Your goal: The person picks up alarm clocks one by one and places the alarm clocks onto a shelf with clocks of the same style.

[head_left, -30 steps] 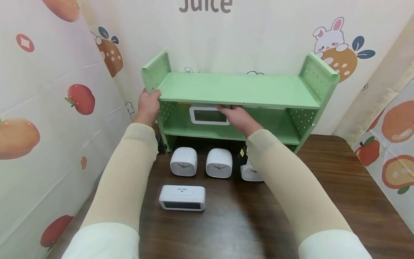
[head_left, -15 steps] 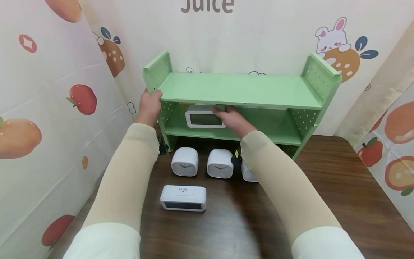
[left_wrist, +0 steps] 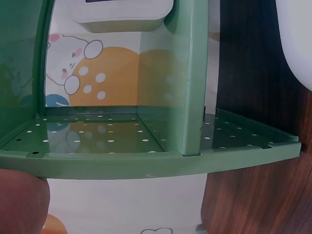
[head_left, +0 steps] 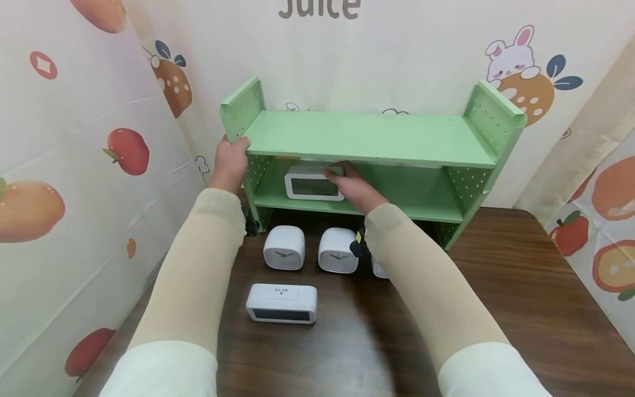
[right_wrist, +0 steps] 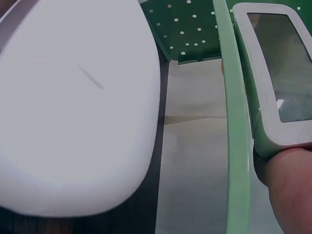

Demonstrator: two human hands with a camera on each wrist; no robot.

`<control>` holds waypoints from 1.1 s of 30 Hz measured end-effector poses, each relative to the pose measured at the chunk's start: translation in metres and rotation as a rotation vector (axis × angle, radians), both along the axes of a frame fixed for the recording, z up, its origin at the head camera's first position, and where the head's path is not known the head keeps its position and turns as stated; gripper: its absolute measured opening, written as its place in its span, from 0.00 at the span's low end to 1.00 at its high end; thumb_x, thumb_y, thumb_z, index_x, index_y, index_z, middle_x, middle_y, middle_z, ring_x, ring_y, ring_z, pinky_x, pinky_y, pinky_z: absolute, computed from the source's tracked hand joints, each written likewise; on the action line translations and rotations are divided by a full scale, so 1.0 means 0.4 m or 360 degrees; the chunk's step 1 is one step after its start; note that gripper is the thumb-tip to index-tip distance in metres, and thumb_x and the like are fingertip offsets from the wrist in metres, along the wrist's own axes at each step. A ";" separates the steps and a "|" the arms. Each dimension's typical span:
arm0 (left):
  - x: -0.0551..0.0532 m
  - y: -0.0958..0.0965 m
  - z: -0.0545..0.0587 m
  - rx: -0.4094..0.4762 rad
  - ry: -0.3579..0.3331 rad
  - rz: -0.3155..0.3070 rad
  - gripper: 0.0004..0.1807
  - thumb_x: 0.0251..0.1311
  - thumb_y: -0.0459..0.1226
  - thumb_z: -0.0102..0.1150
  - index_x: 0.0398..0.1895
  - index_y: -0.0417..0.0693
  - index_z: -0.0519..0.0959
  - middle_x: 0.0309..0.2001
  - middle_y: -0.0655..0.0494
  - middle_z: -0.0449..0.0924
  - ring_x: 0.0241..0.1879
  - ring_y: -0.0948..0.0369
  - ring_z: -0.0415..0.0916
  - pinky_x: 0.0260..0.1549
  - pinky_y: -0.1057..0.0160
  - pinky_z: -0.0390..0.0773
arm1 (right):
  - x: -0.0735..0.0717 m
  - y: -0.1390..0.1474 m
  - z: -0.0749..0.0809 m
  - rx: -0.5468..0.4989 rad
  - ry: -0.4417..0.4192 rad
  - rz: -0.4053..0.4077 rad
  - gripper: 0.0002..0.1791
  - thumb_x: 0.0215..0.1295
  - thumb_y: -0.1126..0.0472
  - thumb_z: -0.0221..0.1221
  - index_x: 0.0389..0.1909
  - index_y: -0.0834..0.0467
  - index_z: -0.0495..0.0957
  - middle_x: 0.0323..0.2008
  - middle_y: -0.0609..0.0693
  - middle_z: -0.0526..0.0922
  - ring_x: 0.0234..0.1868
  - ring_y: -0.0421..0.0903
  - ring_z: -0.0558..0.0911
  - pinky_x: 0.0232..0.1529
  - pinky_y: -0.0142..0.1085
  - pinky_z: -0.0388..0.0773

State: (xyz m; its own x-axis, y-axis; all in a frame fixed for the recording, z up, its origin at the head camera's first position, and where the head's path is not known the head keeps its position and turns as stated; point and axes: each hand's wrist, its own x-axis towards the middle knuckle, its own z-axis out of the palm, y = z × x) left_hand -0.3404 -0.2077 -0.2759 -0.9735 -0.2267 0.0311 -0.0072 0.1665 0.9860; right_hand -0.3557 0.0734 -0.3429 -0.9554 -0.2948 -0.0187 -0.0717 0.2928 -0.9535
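Person's right hand [head_left: 354, 184]: grip closed on the right end of a white rectangular clock [head_left: 311, 188], between the green shelf's [head_left: 372, 135] two boards, left of centre. Left hand [head_left: 231, 164] grips the left side panel [head_left: 244, 110]. I count three rounded clocks [head_left: 284, 248] on the counter [head_left: 357, 353], the rightmost partly hidden.

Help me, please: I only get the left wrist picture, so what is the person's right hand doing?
Observer: The right hand grips the right end of a boxy white device inside the green shelf.
Visitor: What's on the table in front of the shelf?
Observer: Two rounded white clocks face the person, dials showing, side by side on the table.
Visitor: Anything nearer the person?
Observer: Yes, a long white box with a dark front.
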 end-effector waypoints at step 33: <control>0.002 -0.004 -0.003 -0.0020 0.0045 0.0000 0.28 0.79 0.49 0.42 0.79 0.61 0.61 0.74 0.57 0.65 0.70 0.57 0.60 0.73 0.46 0.58 | 0.003 -0.061 -0.021 -0.0064 -0.0024 -0.0022 0.39 0.75 0.40 0.57 0.80 0.49 0.55 0.79 0.53 0.54 0.73 0.55 0.63 0.72 0.53 0.62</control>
State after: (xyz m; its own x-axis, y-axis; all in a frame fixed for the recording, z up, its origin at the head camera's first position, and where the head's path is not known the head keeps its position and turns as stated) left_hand -0.3396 -0.2092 -0.2770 -0.9722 -0.2259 0.0616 0.0207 0.1789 0.9836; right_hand -0.3545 0.0489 -0.3514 -0.9590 -0.2825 -0.0215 -0.0535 0.2551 -0.9654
